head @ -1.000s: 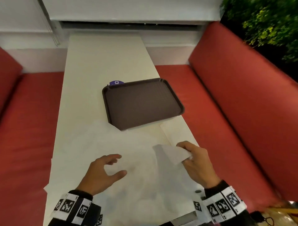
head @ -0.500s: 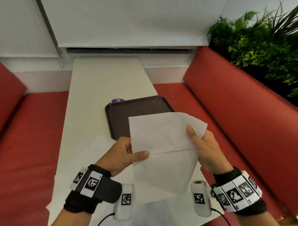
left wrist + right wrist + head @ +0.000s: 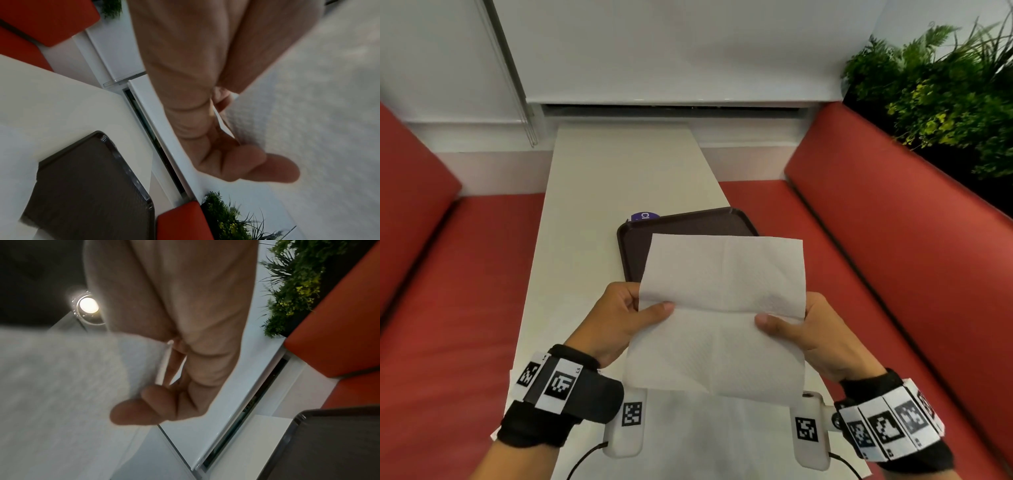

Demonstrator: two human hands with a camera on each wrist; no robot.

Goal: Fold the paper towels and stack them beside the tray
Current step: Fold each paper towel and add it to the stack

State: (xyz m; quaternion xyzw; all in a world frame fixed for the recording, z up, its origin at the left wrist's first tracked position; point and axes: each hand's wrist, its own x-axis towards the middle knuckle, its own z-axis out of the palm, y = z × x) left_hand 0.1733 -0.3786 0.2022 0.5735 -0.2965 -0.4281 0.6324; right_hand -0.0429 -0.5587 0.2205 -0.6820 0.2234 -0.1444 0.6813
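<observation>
A white paper towel point(image 3: 719, 308) is held up flat above the table, creased across its middle. My left hand point(image 3: 626, 311) pinches its left edge with the thumb in front, and my right hand point(image 3: 801, 325) pinches its right edge the same way. In the left wrist view the paper towel point(image 3: 308, 113) runs past the left hand point(image 3: 236, 142); in the right wrist view the paper towel point(image 3: 61, 386) meets the right hand point(image 3: 160, 394). The dark brown tray point(image 3: 688, 222) lies on the table behind the towel, half hidden by it. More white paper point(image 3: 715, 435) lies on the table under the hands.
The narrow white table point(image 3: 619, 164) runs away from me between red bench seats point(image 3: 893, 257) on both sides. A purple round label point(image 3: 645, 216) peeks from behind the tray's far left corner. Green plants point(image 3: 945, 85) stand at the back right.
The right hand lifted a towel from the table, the left hand joined it, and the sheet now hangs spread and squared between both hands. The head view has tilted up.
</observation>
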